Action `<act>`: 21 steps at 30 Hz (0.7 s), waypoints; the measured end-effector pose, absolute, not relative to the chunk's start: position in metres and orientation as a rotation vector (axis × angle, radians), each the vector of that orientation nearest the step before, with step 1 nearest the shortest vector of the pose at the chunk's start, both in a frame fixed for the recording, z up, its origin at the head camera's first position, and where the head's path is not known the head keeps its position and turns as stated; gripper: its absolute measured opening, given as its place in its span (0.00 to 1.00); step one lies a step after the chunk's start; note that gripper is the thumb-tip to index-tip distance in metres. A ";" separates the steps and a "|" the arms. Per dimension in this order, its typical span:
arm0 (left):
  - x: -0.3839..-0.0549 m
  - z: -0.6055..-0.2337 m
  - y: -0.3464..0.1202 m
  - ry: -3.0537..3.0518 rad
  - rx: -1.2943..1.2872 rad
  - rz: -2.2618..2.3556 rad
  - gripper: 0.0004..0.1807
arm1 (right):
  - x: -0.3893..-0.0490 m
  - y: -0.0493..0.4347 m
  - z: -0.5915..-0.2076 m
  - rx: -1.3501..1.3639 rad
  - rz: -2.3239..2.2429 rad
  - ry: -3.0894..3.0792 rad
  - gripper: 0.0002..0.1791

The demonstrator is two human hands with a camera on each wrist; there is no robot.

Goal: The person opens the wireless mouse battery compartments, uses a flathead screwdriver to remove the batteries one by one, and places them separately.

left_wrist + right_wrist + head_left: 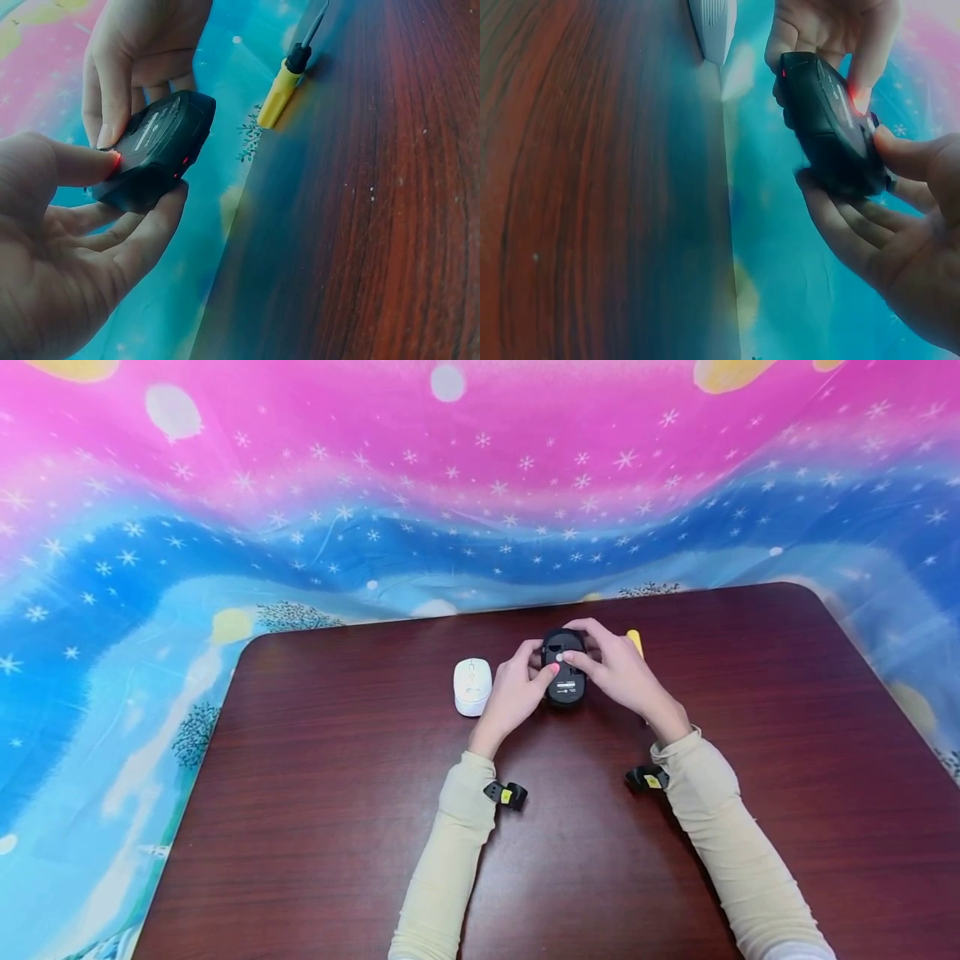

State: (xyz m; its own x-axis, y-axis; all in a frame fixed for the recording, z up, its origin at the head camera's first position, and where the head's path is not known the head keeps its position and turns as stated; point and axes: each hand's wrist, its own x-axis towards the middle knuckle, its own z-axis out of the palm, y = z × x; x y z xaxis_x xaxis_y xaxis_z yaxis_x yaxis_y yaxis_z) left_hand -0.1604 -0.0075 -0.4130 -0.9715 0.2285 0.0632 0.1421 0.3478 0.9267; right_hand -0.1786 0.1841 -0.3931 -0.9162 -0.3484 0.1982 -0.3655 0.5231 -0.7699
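Both hands hold a black computer mouse (566, 685) with its label side turned up toward the head view. My left hand (519, 683) grips its left side, and the thumb lies on the underside, where a red glow shows at the thumb tip. On the other side my right hand (619, 670) grips the mouse, its thumb pressed on the underside near a small pale round spot. In the left wrist view the black mouse (161, 146) is tilted between the two hands, small red lights on its edge. The right wrist view shows the mouse (825, 127) with fingers beneath it.
A white mouse (472, 687) stands on the dark wooden table (337, 793), left of the hands. Behind the right hand lies a screwdriver with a yellow handle (278, 96). A patterned cloth (420, 485) hangs beyond the table's back edge.
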 end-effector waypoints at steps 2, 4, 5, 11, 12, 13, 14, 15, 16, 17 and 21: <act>-0.160 -0.413 -0.007 2.536 0.343 1.696 0.23 | -0.178 0.183 -0.392 0.618 1.378 -2.698 0.19; -0.161 -0.413 -0.007 2.556 0.334 1.684 0.23 | -0.178 0.182 -0.392 0.580 1.349 -2.646 0.16; -0.161 -0.413 -0.007 2.567 0.330 1.679 0.22 | -0.177 0.181 -0.392 0.555 1.340 -2.611 0.15; -0.161 -0.415 -0.007 2.588 0.324 1.685 0.22 | -0.177 0.180 -0.389 0.386 1.450 -2.403 0.13; -0.161 -0.415 -0.007 2.587 0.323 1.686 0.21 | -0.177 0.180 -0.388 0.363 1.499 -2.368 0.13; -0.161 -0.415 -0.007 2.585 0.321 1.690 0.21 | -0.177 0.180 -0.388 0.342 1.547 -2.334 0.13; -0.162 -0.415 -0.007 2.582 0.318 1.696 0.21 | -0.177 0.181 -0.387 0.321 1.588 -2.306 0.14; -0.162 -0.415 -0.007 2.579 0.315 1.702 0.21 | -0.177 0.182 -0.387 0.304 1.625 -2.281 0.14; -0.162 -0.415 -0.008 2.578 0.313 1.708 0.21 | -0.177 0.182 -0.387 0.291 1.652 -2.263 0.14; -0.162 -0.416 -0.008 2.576 0.311 1.716 0.21 | -0.178 0.183 -0.387 0.281 1.661 -2.262 0.15; -0.162 -0.416 -0.008 2.578 0.306 1.747 0.20 | -0.180 0.185 -0.389 0.263 1.647 -2.300 0.16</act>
